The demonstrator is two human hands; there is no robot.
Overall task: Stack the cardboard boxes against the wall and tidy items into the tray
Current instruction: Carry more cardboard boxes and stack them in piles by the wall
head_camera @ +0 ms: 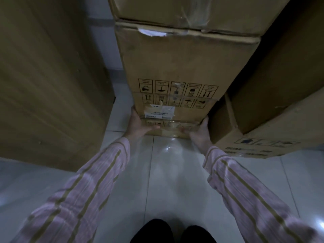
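At the foot of the stack [184,64], much is dim and smeared by blur. The top box [175,11] is cut off by the upper edge. The mid box [182,60] shows a row of handling symbols [177,88], too blurred to read. Below it sits the low box [185,114], with an upside-down row of symbols and a white label [163,111] whose print cannot be made out. A glossy taped strip runs under the label; whether it belongs to the same box or another one I cannot tell.

The left hand [140,124] grasps the low box at its lower left corner. The thumb lies across the front face, and the fingers go round the side, mostly hidden. The right hand [201,131] clasps the lower right corner. Its fingers [206,120] run up the edge, and the thumb on the front is a blur. How far those fingers wrap behind cannot be seen, since the right box [263,139] stands just beside them. Both arms wear pink striped sleeves [91,181].

The stack stands on the pale tiled floor [166,172], between a tall carton [43,76] on the left and the right box, which has a further box [289,67] on top, cut off at the edge. A strip of pale wall [103,41] shows behind. Dark shoes [152,232] are cut off at the bottom.
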